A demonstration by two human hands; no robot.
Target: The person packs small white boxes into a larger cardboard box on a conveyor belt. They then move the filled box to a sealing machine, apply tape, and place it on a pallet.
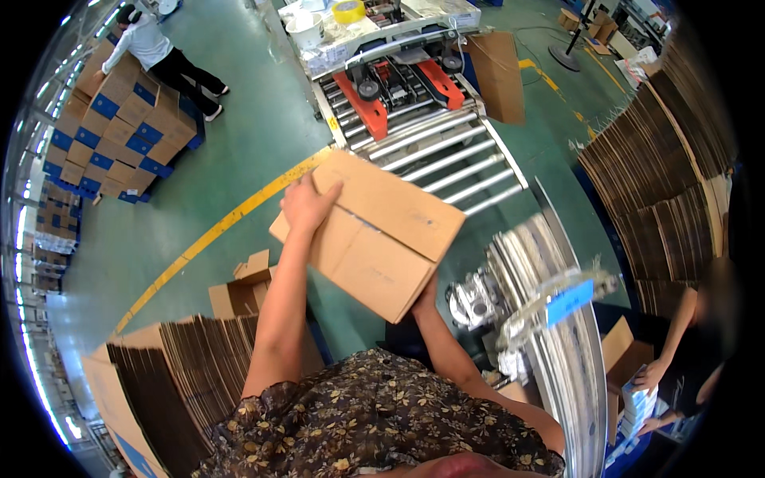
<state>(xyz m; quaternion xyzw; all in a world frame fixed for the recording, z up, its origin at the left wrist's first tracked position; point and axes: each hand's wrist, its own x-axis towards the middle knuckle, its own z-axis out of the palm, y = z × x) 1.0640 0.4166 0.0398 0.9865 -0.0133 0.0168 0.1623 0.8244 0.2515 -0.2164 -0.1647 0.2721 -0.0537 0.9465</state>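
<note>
A closed brown cardboard box [373, 233] is held up in front of me, tilted, with a seam running across its top face. My left hand [307, 204] lies over its far left edge, thumb on the top face and fingers bent round the side. From underneath, my right hand [427, 298] supports the near right side; its fingers are mostly hidden by the box. Just beyond the box is a roller conveyor [478, 166], leading to a taping machine with two red side guides [363, 107].
Flattened cardboard stacks stand at the left [203, 358] and right [661, 175]. A curved metal roller track [558, 350] runs along my right side. At the lower right, another person's hand [652, 374] holds small white packs. A person [151, 48] leans over stacked boxes [119, 131] far left.
</note>
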